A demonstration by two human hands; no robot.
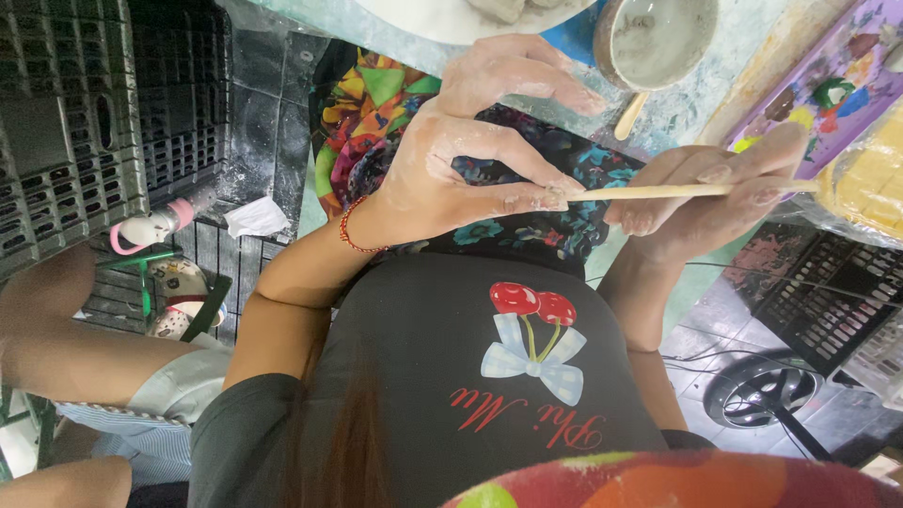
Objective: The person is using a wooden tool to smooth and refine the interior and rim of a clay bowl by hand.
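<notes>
My left hand (470,141), smeared with whitish clay, pinches the near end of a thin wooden stick (658,191) between thumb and fingertips. A red bracelet (348,230) circles that wrist. My right hand (705,188) holds the same stick further along, with its fingers laid along the shaft. The stick lies level above my lap, and its far tip reaches a clear plastic bag of pale yellow material (865,179) at the right edge. Both hands hover over a dark flowered cloth (555,226) on my lap.
A bowl of grey slip (658,38), a white plate (451,19) and a purple paint palette (828,85) sit on the table ahead. Black crates (75,122) stand at the left, a fan (762,390) lies on the floor at the right, and another person's leg (56,329) is at the left.
</notes>
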